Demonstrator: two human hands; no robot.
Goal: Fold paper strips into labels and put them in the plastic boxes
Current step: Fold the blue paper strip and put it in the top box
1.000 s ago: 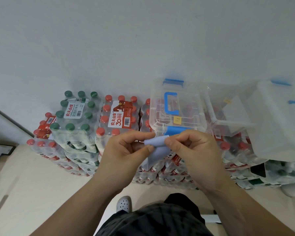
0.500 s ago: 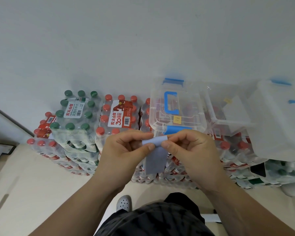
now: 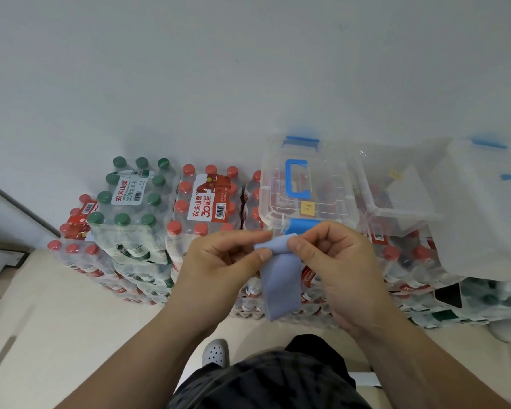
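A blue paper strip [image 3: 279, 278] is pinched at its bent top edge by the left hand [image 3: 219, 270] and the right hand [image 3: 337, 270], in front of the lidded plastic box [image 3: 325, 184] set on packs of bottles [image 3: 207, 202]. The fold is judged only begun. A yellow label [image 3: 308, 208] is seen at that box, and this strip is not yet placed.

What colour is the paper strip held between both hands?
Pale blue, plain; the paper strip shows best in the head view.
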